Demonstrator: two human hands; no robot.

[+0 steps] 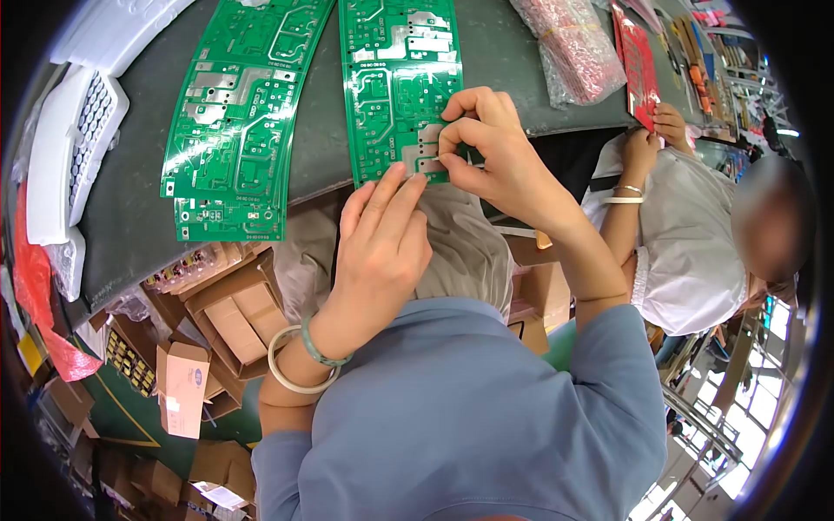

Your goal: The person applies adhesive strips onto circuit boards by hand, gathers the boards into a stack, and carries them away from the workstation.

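A green circuit board (373, 95) with silvery solder areas lies in front of me, its near end at the edge of the dark table. My left hand (387, 239) rests its outstretched fingertips at that near end, with nothing seen in its grasp. Over the board's near right corner, the thumb and index finger of my right hand (491, 152) are pinched together. Whatever is between them, if anything, is too small or hidden to make out. More green circuit boards (239, 113) overlap in a pile to the left.
White plastic trays (74, 148) stand at the table's left edge. A bubble-wrapped bundle (569, 48) lies at the back right. Beside me on the right, a co-worker's hands (656, 135) hold a red board (637, 65). Cardboard boxes (234, 321) sit below the table.
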